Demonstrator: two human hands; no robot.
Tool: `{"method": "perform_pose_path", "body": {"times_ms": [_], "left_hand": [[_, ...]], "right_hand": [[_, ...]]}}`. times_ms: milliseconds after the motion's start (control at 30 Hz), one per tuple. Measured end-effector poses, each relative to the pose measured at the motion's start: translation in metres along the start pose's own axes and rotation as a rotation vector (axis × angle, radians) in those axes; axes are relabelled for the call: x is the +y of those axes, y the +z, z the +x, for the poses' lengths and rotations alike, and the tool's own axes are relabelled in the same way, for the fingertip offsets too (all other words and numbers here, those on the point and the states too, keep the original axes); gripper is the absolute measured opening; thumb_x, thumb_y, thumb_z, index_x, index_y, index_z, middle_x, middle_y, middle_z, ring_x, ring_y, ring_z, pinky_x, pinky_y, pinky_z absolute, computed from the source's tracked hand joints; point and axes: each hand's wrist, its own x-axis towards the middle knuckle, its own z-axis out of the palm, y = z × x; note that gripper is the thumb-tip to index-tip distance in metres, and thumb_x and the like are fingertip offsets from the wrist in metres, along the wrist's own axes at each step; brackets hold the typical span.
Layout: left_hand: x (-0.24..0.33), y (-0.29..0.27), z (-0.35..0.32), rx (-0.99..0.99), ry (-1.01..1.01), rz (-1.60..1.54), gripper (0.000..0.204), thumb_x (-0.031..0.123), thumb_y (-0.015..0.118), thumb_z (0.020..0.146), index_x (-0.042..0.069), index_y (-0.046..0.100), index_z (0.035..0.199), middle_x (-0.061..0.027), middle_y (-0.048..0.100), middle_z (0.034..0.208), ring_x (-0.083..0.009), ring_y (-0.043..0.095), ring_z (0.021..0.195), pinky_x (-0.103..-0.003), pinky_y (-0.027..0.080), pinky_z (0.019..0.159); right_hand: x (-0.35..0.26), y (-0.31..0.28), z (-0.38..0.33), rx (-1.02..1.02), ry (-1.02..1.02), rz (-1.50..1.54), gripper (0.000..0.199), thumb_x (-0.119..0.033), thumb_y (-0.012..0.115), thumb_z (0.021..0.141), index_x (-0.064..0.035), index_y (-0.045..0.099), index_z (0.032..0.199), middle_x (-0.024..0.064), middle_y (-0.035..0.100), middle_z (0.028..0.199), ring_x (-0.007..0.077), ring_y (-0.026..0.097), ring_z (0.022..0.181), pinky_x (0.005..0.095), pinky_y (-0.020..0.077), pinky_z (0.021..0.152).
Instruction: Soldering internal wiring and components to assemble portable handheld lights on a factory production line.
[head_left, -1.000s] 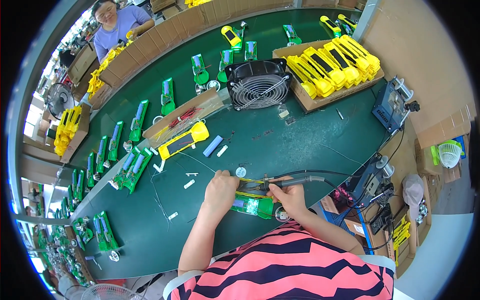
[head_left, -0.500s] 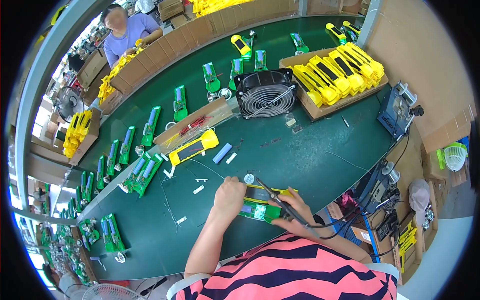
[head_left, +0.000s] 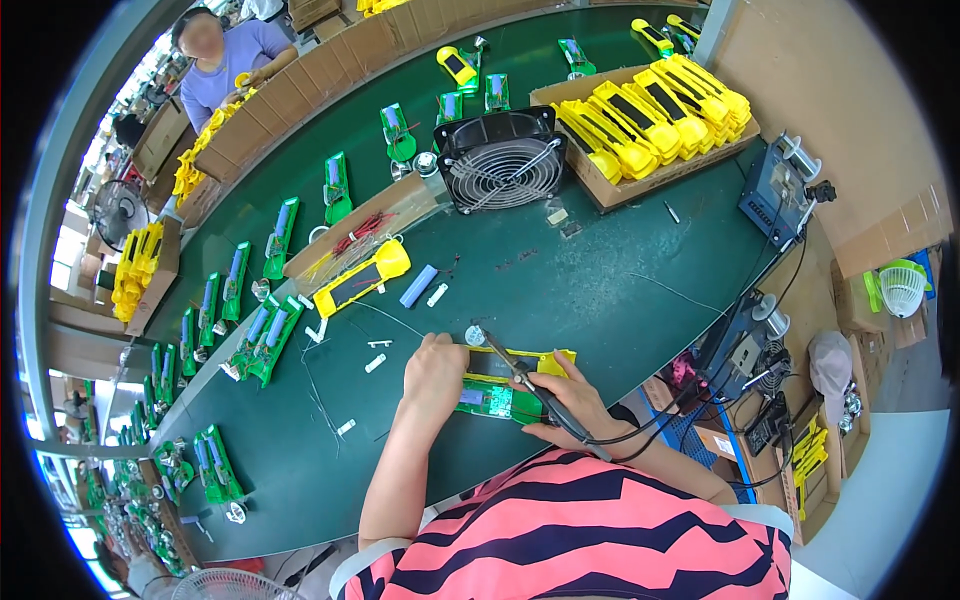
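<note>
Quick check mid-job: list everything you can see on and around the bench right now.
Table: one, green, centre.
Fan: one, black, rear centre.
Yellow shells: many, in a cardboard box, rear right.
Loose shell: one, yellow and black, left of centre.
Green boards: many, along the left edge.
Work board: one, green, under the hands.
Soldering iron: one, black.
Power unit: one, dark, right edge.
Co-worker: one, purple top, far left.
Left hand: on work board.
Right hand: grip on soldering iron.
</note>
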Motion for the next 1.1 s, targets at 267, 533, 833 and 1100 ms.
{"method": "perform_pose_path", "body": {"times_ms": [267,533,833,1100], "left_hand": [[0.01,-0.016,-0.012,0.087,0.024,0.04,0.006,0.002,0.056,0.063,0.004,0.061,0.066,-0.0101,0.053,0.074,-0.0249,0.053,0.077,-0.033,0.047,0.062],[0.042,-0.001,-0.041,0.447,0.123,-0.244,0.023,0.001,0.067,0.062,0.006,0.065,0.084,-0.0067,0.058,0.082,-0.0222,0.053,0.072,-0.031,0.045,0.06],[0.057,0.05,-0.03,0.723,0.084,-0.493,0.023,-0.004,0.063,0.065,0.003,0.061,0.087,-0.0065,0.06,0.082,-0.0233,0.056,0.074,-0.032,0.046,0.063],[0.052,0.04,-0.023,0.658,0.163,-0.525,0.017,-0.003,0.065,0.064,0.005,0.061,0.078,-0.0066,0.059,0.076,-0.0239,0.054,0.071,-0.033,0.044,0.064]], "right_hand": [[0.012,0.001,-0.003,-0.031,0.008,0.033,0.066,-0.017,0.074,0.061,-0.0061,0.038,0.115,0.0032,0.06,0.108,0.0238,0.058,0.094,0.0498,0.0175,0.105],[0.025,-0.046,0.026,-0.108,-0.179,0.068,0.069,-0.005,0.067,0.065,-0.0085,0.031,0.123,0.0119,0.052,0.112,0.0319,0.053,0.098,0.0526,0.015,0.104],[0.028,-0.042,0.02,-0.042,-0.095,0.01,0.07,-0.007,0.073,0.061,-0.0063,0.033,0.118,0.009,0.057,0.108,0.0291,0.053,0.102,0.0463,0.0216,0.105],[0.007,-0.036,-0.017,0.267,-0.031,0.069,0.038,-0.009,0.067,0.07,-0.0031,0.05,0.103,0.0046,0.064,0.083,0.0212,0.062,0.077,0.0466,0.0273,0.101]]}}
